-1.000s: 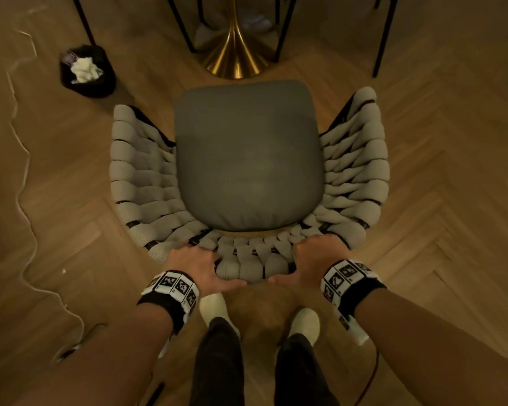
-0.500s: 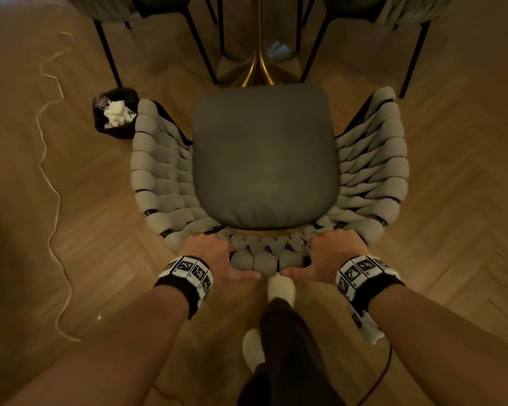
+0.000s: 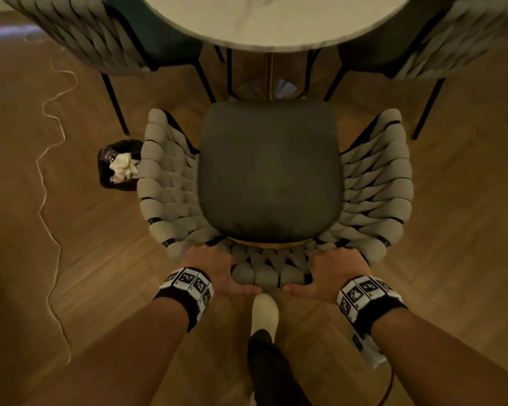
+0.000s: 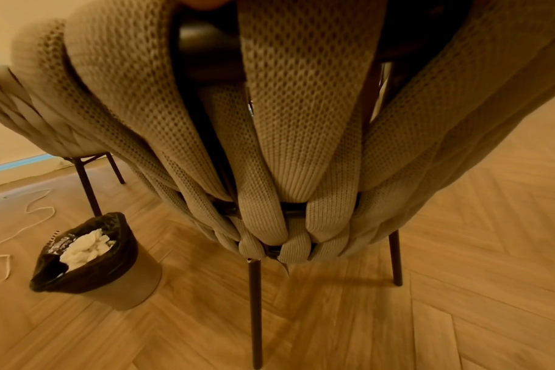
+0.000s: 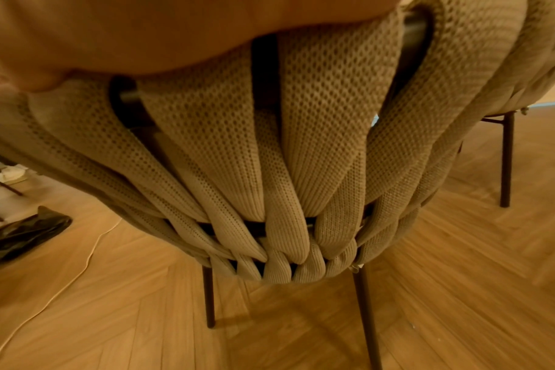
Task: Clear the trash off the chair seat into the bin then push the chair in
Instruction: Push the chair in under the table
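The chair [image 3: 270,177] has a bare dark grey seat cushion and a woven beige rope backrest [image 3: 264,273]. My left hand [image 3: 214,268] grips the top of the backrest left of centre, and my right hand [image 3: 332,271] grips it right of centre, thumbs behind. The wrist views show the rope weave [image 4: 301,125] [image 5: 301,140] and the chair's dark legs up close. A small bin [image 3: 118,165] with a black liner stands on the floor left of the chair, with crumpled white paper [image 4: 84,247] inside.
A round marble table [image 3: 270,19] with a gold pedestal is just ahead of the seat. Two matching chairs [image 3: 79,33] [image 3: 452,39] flank it. A white cord [image 3: 49,177] snakes over the wooden floor at left. My socked foot [image 3: 264,315] is behind the chair.
The chair has slid forward toward the table with both hands on its backrest. The bin now sits beside the chair's left arm, and the tabletop has come into view.
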### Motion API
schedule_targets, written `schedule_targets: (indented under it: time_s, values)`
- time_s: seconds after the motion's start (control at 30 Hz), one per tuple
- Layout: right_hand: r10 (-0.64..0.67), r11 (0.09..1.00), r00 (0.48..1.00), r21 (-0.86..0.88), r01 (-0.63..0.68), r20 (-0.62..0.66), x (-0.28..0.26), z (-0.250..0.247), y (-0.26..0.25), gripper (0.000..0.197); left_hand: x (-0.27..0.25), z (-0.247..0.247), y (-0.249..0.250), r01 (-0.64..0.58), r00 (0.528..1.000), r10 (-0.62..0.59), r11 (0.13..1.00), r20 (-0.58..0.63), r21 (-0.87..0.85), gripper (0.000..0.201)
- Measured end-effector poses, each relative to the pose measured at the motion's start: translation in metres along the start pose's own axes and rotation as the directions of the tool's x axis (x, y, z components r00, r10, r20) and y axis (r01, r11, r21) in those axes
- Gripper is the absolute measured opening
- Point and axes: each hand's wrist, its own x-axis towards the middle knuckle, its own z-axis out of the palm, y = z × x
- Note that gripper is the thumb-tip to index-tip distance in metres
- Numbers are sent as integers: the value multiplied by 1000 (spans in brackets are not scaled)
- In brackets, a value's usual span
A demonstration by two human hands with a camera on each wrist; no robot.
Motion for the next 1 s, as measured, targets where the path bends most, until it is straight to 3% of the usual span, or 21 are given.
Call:
schedule_targets:
  time_s: [0.3,0.47,0.7,0.8,0.9,1.0]
  values:
    - [9,1000,998,14,-8,-62,52,-46,12,94,56,-48,-43,-75,997,74,997,-10,-32,106]
    - [1,1000,997,-15,-2,-73,52,-51,13,93,59,-45,-42,-70,998,70,994,-10,-84,119]
    - [2,999,996,-53,-7,-90,41,-47,7,90,51,-32,-39,-75,996,70,989,-47,-124,116]
    - [-1,999,999,-54,-2,-52,45,-43,4,103,50,-31,-38,-78,996,72,986,-44,-147,108]
    - [-12,999,1000,-48,10,-25,55,-50,7,100,46,-47,-40,-104,994,99,990,-54,-95,92]
    - [-8,996,999,-88,5,-35,67,-62,13,96,54,-63,-47,-55,998,54,998,-9,-23,93]
